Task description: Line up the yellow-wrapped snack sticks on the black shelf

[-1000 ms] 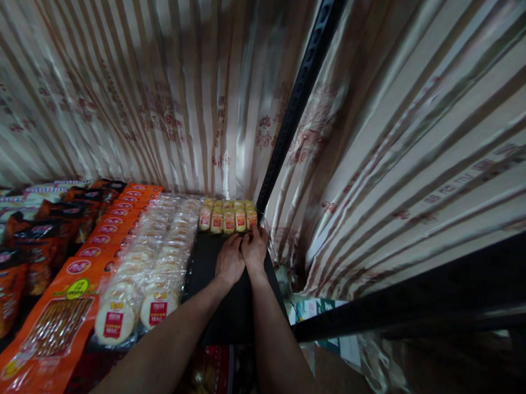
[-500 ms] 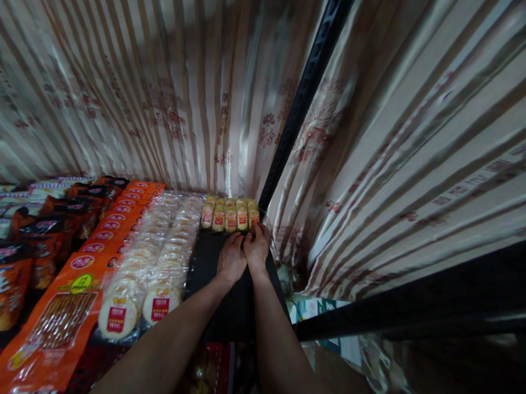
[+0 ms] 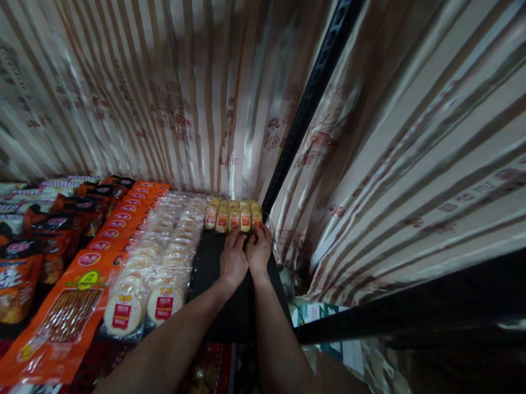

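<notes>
Little yellow packs (image 3: 221, 217) with small labels, mostly red, stand side by side in the back right corner of the black shelf (image 3: 227, 320). Five make the front line, and more yellow tops peek up behind them. The left hand (image 3: 233, 262) and the right hand (image 3: 258, 253) are next to each other, right in front of the packs. The right hand is by the last pack at the right edge, and the left hand is by the middle ones. Their fingers reach out to the packs, but it is dim there and the tips are small, so I cannot tell if they pinch a pack or just push on it. I would say this strip is done only at its back end, where the packs sit in neat lines. From the hands down to the front edge, the black board shows. The strips to the left look all done: bags of white round crackers (image 3: 124, 310) go from the back edge to the front edge, then flat orange packs (image 3: 70, 316), one on top of the next. Puffy orange and black bags (image 3: 14, 283) sit farther left.
</notes>
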{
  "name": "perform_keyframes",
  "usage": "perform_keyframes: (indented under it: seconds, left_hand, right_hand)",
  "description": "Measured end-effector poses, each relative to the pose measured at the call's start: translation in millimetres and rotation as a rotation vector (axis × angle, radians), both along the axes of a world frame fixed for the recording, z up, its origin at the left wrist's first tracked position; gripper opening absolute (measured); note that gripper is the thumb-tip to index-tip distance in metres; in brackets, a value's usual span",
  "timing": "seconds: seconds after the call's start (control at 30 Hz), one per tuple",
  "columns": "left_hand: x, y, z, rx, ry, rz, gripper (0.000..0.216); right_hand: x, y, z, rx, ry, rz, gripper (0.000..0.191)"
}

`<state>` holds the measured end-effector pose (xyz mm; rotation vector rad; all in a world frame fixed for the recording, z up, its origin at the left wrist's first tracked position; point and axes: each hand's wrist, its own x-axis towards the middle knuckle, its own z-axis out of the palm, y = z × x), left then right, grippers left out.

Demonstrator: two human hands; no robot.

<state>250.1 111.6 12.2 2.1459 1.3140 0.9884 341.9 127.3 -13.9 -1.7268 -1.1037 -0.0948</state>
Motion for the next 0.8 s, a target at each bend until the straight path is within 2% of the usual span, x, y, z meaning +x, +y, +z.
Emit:
perform_keyframes:
  seconds: [0.07,0.17,0.43,0.63,0.8]
  left_hand:
    - [-1.1,-0.9,3.3,0.055,0.038,0.059,0.040]
    - [-0.1,0.3,5.1,0.030,0.101,0.100,0.049]
    - [6.8,4.5,3.9,-0.075,0.248,0.083,0.047]
    - [5.5,4.5,1.9,-0.071,0.220,0.082,0.044]
    - [3.3,3.7,0.8,-0.006,0.152,0.077,0.038]
  right_hand:
    - [-0.2,0.7,-0.6,-0.007,-0.008,0.001,0.041]
    - [0.2,1.8,-1.6,-0.028,-0.019,0.006,0.042]
    - [3.4,3.2,-3.2,-0.024,0.004,0.012,0.041]
    - [2.1,1.0,-2.0,-0.023,0.001,0.014,0.039]
    - [-0.4,-1.4,3.0,0.019,0.001,0.027,0.038]
